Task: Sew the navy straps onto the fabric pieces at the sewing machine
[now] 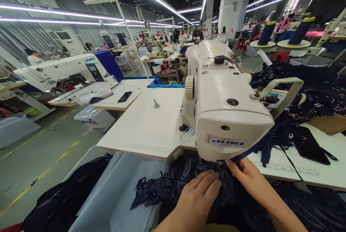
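Note:
Directly before me, the white JUKI sewing machine stands with its head over a piece of navy lace fabric. My left hand rests on this fabric, its fingers together and curved over the cloth. Close to the machine's needle area, my right hand pinches the fabric edge between thumb and fingers. A navy strap runs past that hand, along the underside of the machine head. The needle and presser foot are hidden behind the machine head.
Left of the machine, the white tabletop bears a small metal piece. Translucent bins stand below its edge. Navy straps with rings are piled at right, near a black phone. Thread cones stand behind.

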`<state>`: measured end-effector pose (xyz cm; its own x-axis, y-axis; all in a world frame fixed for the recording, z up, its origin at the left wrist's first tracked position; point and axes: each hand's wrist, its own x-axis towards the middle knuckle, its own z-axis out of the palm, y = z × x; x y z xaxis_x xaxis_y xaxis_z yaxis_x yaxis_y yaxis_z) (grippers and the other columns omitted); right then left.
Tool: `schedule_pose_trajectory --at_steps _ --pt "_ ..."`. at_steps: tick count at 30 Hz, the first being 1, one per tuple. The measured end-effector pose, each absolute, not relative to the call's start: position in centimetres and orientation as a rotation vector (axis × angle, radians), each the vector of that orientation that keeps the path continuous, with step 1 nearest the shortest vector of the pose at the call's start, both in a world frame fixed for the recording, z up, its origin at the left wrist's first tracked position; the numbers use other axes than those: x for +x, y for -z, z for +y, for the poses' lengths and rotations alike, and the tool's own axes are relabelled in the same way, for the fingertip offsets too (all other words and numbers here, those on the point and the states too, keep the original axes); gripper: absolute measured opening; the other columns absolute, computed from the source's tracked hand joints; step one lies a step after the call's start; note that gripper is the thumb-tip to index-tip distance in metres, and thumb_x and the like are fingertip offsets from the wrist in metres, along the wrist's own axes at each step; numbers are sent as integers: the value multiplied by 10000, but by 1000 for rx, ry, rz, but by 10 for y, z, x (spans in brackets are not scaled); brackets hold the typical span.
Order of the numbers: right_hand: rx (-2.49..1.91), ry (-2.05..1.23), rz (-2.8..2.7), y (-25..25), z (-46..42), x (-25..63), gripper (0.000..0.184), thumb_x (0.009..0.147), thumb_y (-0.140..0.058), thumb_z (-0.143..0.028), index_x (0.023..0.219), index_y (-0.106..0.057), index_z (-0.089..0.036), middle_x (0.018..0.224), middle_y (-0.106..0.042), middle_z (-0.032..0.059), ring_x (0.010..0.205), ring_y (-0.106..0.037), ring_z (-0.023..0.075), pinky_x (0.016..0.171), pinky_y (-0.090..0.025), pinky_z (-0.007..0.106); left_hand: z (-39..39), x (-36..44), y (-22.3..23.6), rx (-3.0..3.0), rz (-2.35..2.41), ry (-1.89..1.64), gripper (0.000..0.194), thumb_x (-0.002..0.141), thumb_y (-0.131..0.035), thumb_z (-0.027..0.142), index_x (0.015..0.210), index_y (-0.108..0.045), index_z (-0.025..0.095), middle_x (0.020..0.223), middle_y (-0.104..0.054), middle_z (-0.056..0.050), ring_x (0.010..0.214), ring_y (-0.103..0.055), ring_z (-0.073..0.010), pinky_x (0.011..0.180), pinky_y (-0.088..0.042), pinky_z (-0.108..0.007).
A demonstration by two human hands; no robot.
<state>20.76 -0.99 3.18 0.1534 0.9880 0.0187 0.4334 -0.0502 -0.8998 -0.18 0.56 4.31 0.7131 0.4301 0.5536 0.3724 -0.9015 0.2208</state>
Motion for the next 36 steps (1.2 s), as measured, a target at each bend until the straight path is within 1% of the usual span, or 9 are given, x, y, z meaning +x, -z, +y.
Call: schedule_pose_trajectory --at_steps 3,10,14,19,22,25,29,33,36 --pt "-1589 -871 -1382 -23 -9 204 292 873 -517 -504 842 -594 -224 685 -567 -3 679 -564 198 658 -505 311 5 0 -39 2733 680 -1014 292 1015 -291 134 1053 -580 121 1109 -665 -92 1058 -627 -117 896 -508 -172" --pt "-1525 -973 -1275 -12 -5 201 294 834 -584 -491 877 -649 -208 743 -650 29 817 -622 235 778 -526 355 8 -1 -41 3041 642 -859 288 1003 -384 159 1208 -583 121 1212 -641 -74 1086 -594 -180 946 -508 -302" --pt "-1534 -1026 -1263 -15 -4 204 302 833 -595 -482 918 -657 -199 779 -666 40 854 -625 248 797 -521 366 11 -7 -42 3123 574 -902 282 993 -422 137 1208 -605 142 1186 -657 -27 1137 -563 -188 1058 -423 -365" --pt "-1547 -1061 -1309 -18 -2 207 287 835 -594 -488 850 -650 -207 760 -668 30 829 -621 247 813 -512 378 12 -7 -35 3150 651 -1005 254 959 -529 160 1198 -616 146 1157 -662 -27 1069 -597 -170 1007 -446 -328" --pt "-1552 -1070 -1318 -20 -1 207 289 836 -590 -493 830 -649 -210 731 -662 23 804 -621 244 827 -507 386 11 -8 -35 3177 653 -973 253 972 -514 177 1204 -613 155 1183 -648 -37 1080 -588 -157 974 -444 -298" --pt "-1551 -1086 -1310 -21 -1 206 294 834 -591 -497 827 -652 -210 726 -663 21 813 -621 246 845 -502 395 11 -7 -35 3172 687 -943 251 978 -514 195 1210 -606 173 1183 -646 -33 1093 -579 -140 1036 -382 -312" --pt "-1559 -1102 -1243 -19 -2 207 302 802 -631 -510 804 -662 -210 719 -670 24 844 -626 256 860 -498 400 13 -3 -32 3094 707 -1060 207 963 -549 202 1152 -628 173 1096 -677 -5 1116 -575 -141 1139 -270 -383" --pt "-1548 -1118 -1197 -17 -3 208 305 786 -652 -513 817 -677 -211 721 -676 25 842 -627 251 865 -497 391 16 -2 -33 3082 629 -1029 219 980 -508 208 1157 -627 156 1104 -680 -18 1135 -581 -163 1094 -376 -356" --pt "-1547 -1113 -1196 -16 -3 207 303 788 -651 -505 841 -684 -208 736 -680 28 841 -626 250 869 -494 391 17 -4 -36 3098 593 -982 237 985 -502 219 1181 -617 150 1130 -676 -22 1148 -579 -161 1085 -402 -346"
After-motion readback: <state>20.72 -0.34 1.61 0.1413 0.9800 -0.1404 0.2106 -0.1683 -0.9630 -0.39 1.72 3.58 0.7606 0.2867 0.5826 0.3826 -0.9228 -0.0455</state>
